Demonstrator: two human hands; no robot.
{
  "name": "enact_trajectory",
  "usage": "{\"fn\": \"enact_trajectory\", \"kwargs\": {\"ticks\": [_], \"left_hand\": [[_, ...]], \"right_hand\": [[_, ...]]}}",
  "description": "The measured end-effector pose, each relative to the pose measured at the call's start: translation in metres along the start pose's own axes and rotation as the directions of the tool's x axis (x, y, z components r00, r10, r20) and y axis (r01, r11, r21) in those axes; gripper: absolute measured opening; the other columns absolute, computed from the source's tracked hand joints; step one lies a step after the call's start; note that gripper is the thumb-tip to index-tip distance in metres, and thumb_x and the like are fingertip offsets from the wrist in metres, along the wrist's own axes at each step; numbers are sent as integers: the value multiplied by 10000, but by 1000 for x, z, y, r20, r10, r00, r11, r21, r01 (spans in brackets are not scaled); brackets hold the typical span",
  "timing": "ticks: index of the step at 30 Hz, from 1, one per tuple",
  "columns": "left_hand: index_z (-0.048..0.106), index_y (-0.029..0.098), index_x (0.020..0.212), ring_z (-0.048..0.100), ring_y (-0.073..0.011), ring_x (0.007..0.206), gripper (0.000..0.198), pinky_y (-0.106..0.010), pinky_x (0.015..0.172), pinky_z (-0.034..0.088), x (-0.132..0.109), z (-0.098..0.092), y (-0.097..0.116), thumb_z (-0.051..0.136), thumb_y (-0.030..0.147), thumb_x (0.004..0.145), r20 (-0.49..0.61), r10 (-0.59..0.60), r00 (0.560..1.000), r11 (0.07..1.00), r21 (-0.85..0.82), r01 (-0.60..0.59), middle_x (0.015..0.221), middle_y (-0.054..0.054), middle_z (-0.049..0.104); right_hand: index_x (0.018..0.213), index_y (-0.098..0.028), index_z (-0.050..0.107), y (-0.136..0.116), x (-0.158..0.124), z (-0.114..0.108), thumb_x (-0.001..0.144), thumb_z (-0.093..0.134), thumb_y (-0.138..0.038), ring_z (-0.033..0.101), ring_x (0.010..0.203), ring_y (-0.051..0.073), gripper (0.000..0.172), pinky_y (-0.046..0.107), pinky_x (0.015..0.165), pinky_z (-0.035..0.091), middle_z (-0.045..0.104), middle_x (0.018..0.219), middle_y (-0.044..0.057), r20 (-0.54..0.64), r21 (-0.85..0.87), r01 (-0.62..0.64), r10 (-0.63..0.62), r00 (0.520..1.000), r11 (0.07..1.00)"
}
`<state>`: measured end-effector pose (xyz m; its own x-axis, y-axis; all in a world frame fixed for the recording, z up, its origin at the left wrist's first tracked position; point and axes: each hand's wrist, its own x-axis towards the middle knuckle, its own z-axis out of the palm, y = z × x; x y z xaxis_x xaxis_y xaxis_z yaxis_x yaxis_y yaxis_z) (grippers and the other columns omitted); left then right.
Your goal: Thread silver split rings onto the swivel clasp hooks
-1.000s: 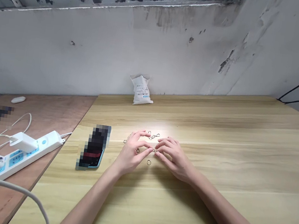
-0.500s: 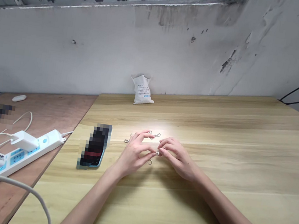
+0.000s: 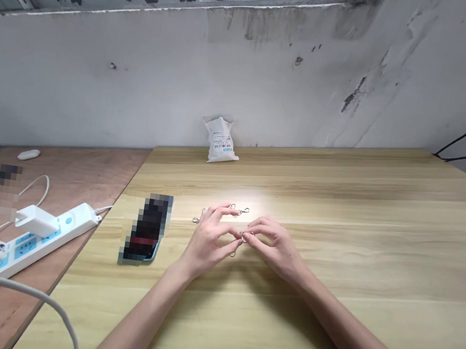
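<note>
Between the fingertips of both hands is a small metal ring [image 3: 243, 236], partly covered by the fingers. My left hand [image 3: 208, 240] pinches its left side with thumb and index finger, the other fingers raised. From the right, my right hand [image 3: 273, 243] closes thumb and fingers on the same ring. Just beyond my left fingertips lie metal swivel clasps [image 3: 245, 211] with rings. One more clasp [image 3: 196, 220] rests left of my left hand, and a loose ring [image 3: 233, 254] shows partly below the left thumb.
A phone [image 3: 153, 253], mostly pixelated, lies left on the wooden table [image 3: 361, 215]. Against the wall stands a white plastic packet [image 3: 222, 144]. A power strip [image 3: 74, 221] with chargers and cables occupies the lower brown surface [image 3: 99, 167] at left.
My fingertips have shifted slightly on the held ring, the right thumb now nearer the left fingers. The left hand now covers more of the loose ring below. The view has moved a little.
</note>
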<state>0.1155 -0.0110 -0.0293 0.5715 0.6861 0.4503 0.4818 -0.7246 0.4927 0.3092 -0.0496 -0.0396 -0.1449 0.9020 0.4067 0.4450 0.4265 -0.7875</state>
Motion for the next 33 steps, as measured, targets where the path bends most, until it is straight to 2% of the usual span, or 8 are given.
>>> {"fn": "enact_trajectory", "kwargs": {"ticks": [12, 20, 28, 33], "left_hand": [[705, 258, 820, 436, -274, 1305, 98, -494, 1071, 363, -2, 4, -2, 654, 174, 820, 11, -68, 998, 997, -36, 69, 1240, -35, 604], [709, 259, 802, 444, -269, 1300, 105, -490, 1078, 357, -2, 2, -4, 655, 171, 820, 26, -49, 998, 998, -34, 50, 1238, -35, 604], [687, 236, 773, 448, -282, 1295, 95, -482, 1061, 357, -1, 2, -3, 643, 162, 813, 30, -26, 999, 1000, 15, 25, 1227, -44, 618], [680, 233, 747, 462, -284, 1282, 98, -466, 1030, 357, -1, 1, -1, 644, 155, 793, 8, -29, 1000, 996, 84, 28, 1217, -42, 626]], "right_hand": [[783, -241, 707, 0, -1, 7, 896, 618, -364, 601, 766, 207, 189, 370, 746, 484, 666, 751, 32, -62, -6, -24, 23, 998, 1000], [800, -242, 708, 4, -3, 9, 900, 620, -336, 587, 776, 206, 163, 377, 772, 475, 665, 761, 29, -66, -26, -14, 12, 998, 1000], [805, -232, 708, 6, -4, 11, 909, 612, -314, 579, 788, 203, 164, 367, 775, 472, 658, 764, 33, -62, -109, 16, -23, 998, 994], [885, -247, 734, 2, -4, 8, 925, 605, -299, 573, 809, 201, 145, 375, 797, 447, 658, 780, 31, -31, -166, 63, -69, 997, 984]]}}
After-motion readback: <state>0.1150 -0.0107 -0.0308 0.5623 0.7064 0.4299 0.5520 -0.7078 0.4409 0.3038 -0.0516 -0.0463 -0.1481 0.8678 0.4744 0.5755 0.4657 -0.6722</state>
